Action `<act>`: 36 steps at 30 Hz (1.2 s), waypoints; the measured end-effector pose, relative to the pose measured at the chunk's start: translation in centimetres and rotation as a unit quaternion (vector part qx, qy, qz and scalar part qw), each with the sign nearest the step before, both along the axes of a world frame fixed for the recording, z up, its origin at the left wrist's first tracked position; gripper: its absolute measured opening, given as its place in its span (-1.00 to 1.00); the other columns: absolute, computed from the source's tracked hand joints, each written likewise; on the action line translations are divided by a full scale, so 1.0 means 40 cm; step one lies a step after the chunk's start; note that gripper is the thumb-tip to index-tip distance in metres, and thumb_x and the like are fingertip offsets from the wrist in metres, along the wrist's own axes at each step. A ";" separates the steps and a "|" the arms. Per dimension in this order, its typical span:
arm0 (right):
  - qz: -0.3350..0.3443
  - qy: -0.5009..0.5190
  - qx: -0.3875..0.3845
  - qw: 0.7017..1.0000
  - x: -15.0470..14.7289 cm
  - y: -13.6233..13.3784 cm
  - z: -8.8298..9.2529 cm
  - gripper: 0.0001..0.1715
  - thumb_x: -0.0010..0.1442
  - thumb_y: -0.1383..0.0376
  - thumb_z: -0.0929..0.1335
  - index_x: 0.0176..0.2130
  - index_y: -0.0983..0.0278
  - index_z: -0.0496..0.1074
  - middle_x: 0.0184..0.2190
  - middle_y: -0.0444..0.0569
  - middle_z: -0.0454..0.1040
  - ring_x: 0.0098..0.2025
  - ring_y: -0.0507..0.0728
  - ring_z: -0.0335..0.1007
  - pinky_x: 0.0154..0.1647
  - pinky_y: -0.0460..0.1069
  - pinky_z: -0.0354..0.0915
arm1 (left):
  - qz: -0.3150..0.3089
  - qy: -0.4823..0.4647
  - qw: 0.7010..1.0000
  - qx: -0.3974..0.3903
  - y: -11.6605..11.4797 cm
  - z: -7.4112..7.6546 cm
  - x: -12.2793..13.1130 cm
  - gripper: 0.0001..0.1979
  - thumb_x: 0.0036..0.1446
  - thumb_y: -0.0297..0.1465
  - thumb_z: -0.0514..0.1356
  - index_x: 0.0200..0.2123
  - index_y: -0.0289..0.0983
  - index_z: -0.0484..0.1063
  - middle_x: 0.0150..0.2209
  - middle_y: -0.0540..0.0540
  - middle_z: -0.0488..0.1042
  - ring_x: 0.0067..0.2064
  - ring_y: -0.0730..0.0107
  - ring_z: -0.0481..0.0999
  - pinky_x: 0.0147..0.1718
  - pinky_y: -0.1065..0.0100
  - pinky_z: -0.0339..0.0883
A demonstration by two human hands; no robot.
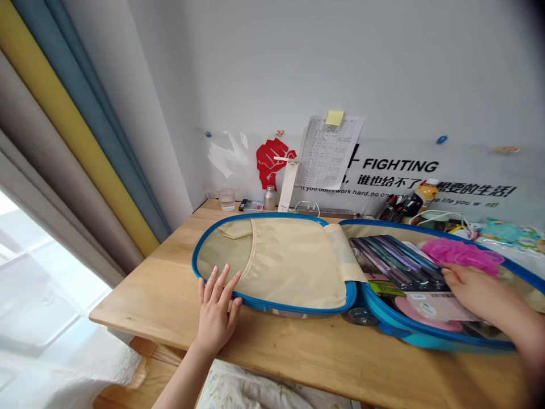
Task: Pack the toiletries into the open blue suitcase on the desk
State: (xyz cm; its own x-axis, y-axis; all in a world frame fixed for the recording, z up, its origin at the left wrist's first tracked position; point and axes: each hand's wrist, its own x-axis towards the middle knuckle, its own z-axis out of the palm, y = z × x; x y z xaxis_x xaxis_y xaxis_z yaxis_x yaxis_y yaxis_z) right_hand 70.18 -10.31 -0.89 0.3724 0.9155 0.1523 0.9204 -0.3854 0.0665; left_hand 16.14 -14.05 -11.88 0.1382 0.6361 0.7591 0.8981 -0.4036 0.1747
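An open blue-rimmed suitcase (272, 215) lies across the wooden desk, its beige-lined lid folded out to the left. My left hand (218, 309) rests with spread fingers on the lid's near left rim, holding nothing. Over the filled half on the right, my right hand (472, 288) has its fingers closed at the right end of a flat pack of long, shiny dark purple and teal pen-like sticks (398, 261). The thumb side is partly hidden. A pink mesh bath puff (462, 254) lies just behind this hand. Below the pack are a pink round item (409, 309) and a green packet (383, 287).
Along the wall stand a plastic cup (226, 199), a metal bottle (269, 197), a white lamp (288, 184), a pen holder and an orange-labelled bottle (423, 196). Curtains (85, 113) hang at left. A floral cloth (255, 389) lies below the desk's front edge.
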 end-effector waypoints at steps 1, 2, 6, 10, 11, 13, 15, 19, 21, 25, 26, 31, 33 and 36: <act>-0.006 0.016 -0.002 1.000 0.006 -0.003 0.014 -0.41 0.22 0.12 0.06 -0.03 0.19 0.50 0.04 0.29 0.51 0.08 0.30 0.46 0.14 0.13 0.36 | 0.000 0.000 1.000 -0.001 0.000 0.000 -0.001 -0.53 0.33 -0.36 0.03 0.29 -0.16 0.27 0.31 -0.18 0.30 0.44 0.16 0.00 0.39 0.05 -0.31; -0.010 0.034 0.007 0.999 0.010 -0.004 0.031 -0.36 0.23 0.10 0.03 0.00 0.20 0.48 0.06 0.34 0.48 0.11 0.32 0.43 0.16 0.15 0.33 | 0.000 0.001 1.000 -0.003 -0.001 -0.001 -0.003 -0.53 0.33 -0.36 0.03 0.28 -0.16 0.28 0.31 -0.17 0.30 0.43 0.16 0.01 0.39 0.04 -0.30; 0.064 0.075 0.132 0.986 -0.037 0.014 0.117 -0.34 0.23 0.02 0.02 0.15 0.10 0.35 0.08 0.32 0.43 0.18 0.32 0.33 0.21 0.20 0.25 | 0.005 0.001 1.000 -0.014 0.001 -0.008 -0.007 -0.53 0.32 -0.36 0.03 0.27 -0.12 0.30 0.32 -0.15 0.29 0.42 0.13 0.04 0.39 0.01 -0.28; 0.231 0.119 0.132 0.957 -0.199 0.100 0.195 -0.38 0.25 0.00 0.07 0.16 0.09 0.34 0.06 0.19 0.41 0.15 0.28 0.34 0.19 0.19 0.27 | 0.008 0.000 1.000 -0.012 0.002 -0.009 -0.005 -0.53 0.32 -0.35 0.03 0.27 -0.11 0.30 0.31 -0.14 0.30 0.41 0.12 0.07 0.39 0.00 -0.27; 0.283 0.129 0.123 0.943 -0.251 0.131 0.203 -0.39 0.27 0.00 0.07 0.15 0.10 0.36 0.04 0.16 0.42 0.13 0.27 0.36 0.20 0.19 0.28 | 0.009 0.000 1.000 -0.009 0.002 -0.008 -0.004 -0.54 0.32 -0.35 0.03 0.27 -0.11 0.31 0.31 -0.14 0.30 0.41 0.13 0.07 0.39 0.01 -0.28; 0.386 0.143 0.099 0.906 -0.358 0.199 0.201 -0.41 0.31 0.02 0.06 0.11 0.13 0.39 0.01 0.12 0.43 0.10 0.25 0.38 0.22 0.19 0.27 | 0.008 0.000 1.000 -0.001 0.002 -0.005 -0.003 -0.55 0.33 -0.35 0.03 0.26 -0.13 0.31 0.30 -0.15 0.31 0.42 0.16 0.06 0.39 0.04 -0.29; 0.459 0.156 0.055 0.873 -0.462 0.264 0.177 -0.44 0.33 0.08 0.06 0.11 0.17 0.40 0.00 0.11 0.43 0.09 0.24 0.39 0.21 0.20 0.28 | 0.006 0.000 1.000 0.003 0.001 -0.004 -0.002 -0.55 0.33 -0.36 0.03 0.26 -0.15 0.31 0.30 -0.16 0.32 0.42 0.18 0.04 0.39 0.06 -0.29; 0.530 0.159 0.008 0.833 -0.630 0.367 0.103 -0.49 0.35 0.23 0.09 0.14 0.22 0.38 0.03 0.12 0.43 0.08 0.20 0.40 0.19 0.18 0.29 | 0.012 0.001 1.000 -0.004 0.000 -0.007 -0.004 -0.55 0.33 -0.34 0.03 0.25 -0.14 0.32 0.29 -0.16 0.32 0.42 0.16 0.06 0.39 0.03 -0.27; 0.542 0.157 -0.004 0.826 -0.688 0.401 0.068 -0.52 0.34 0.27 0.12 0.13 0.23 0.39 0.04 0.11 0.44 0.10 0.18 0.39 0.19 0.14 0.29 | 0.017 0.000 1.000 -0.010 0.000 -0.011 -0.005 -0.56 0.33 -0.33 0.03 0.25 -0.13 0.32 0.30 -0.16 0.32 0.41 0.15 0.08 0.39 0.01 -0.25; 0.552 0.149 -0.024 0.820 -0.761 0.444 0.013 -0.56 0.36 0.32 0.15 0.12 0.24 0.40 0.05 0.10 0.45 0.10 0.13 0.39 0.20 0.08 0.29 | 0.019 -0.005 1.000 -0.017 0.000 -0.014 -0.006 -0.56 0.34 -0.32 0.02 0.26 -0.10 0.33 0.29 -0.15 0.32 0.40 0.14 0.11 0.38 -0.01 -0.22; 0.550 0.147 -0.026 0.821 -0.771 0.451 0.002 -0.56 0.36 0.32 0.15 0.12 0.24 0.40 0.06 0.10 0.44 0.10 0.12 0.39 0.20 0.08 0.29 | 0.019 -0.006 1.000 -0.017 0.000 -0.013 -0.006 -0.55 0.34 -0.31 0.02 0.26 -0.10 0.33 0.29 -0.15 0.32 0.39 0.13 0.12 0.38 -0.01 -0.22; 0.531 0.127 -0.025 0.838 -0.785 0.470 -0.045 -0.62 0.34 0.17 0.30 0.08 0.28 0.40 0.07 0.06 0.44 0.08 0.16 0.40 0.13 0.19 0.34 | 0.024 -0.005 0.999 -0.022 0.000 -0.006 -0.003 -0.57 0.35 -0.29 0.01 0.23 -0.12 0.36 0.30 -0.16 0.32 0.40 0.11 0.11 0.37 -0.03 -0.21; 0.521 0.116 -0.020 0.845 -0.786 0.468 -0.056 -0.59 0.31 0.12 0.33 0.06 0.28 0.41 0.07 0.05 0.44 0.07 0.16 0.40 0.11 0.21 0.36 | 0.028 -0.001 0.999 -0.027 0.001 -0.005 -0.001 -0.58 0.35 -0.29 0.00 0.22 -0.13 0.37 0.29 -0.17 0.33 0.40 0.12 0.10 0.37 -0.04 -0.21; 0.517 0.101 -0.004 0.850 -0.791 0.457 -0.061 -0.60 0.30 0.17 0.34 0.08 0.27 0.40 0.10 0.06 0.42 0.10 0.18 0.37 0.12 0.21 0.34 | 0.030 0.004 0.999 -0.028 0.000 -0.006 0.000 -0.58 0.36 -0.30 -0.01 0.21 -0.16 0.39 0.30 -0.16 0.32 0.40 0.15 0.09 0.37 -0.02 -0.20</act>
State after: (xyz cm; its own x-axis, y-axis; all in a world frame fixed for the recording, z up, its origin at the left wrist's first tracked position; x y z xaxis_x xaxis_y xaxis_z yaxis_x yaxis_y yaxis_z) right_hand 38.54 7.98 -3.32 -0.6148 0.7697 0.1721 0.7596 0.6366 -0.1337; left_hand 16.15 -14.04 -12.10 0.1045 0.6841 0.7219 0.9214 -0.3398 0.1887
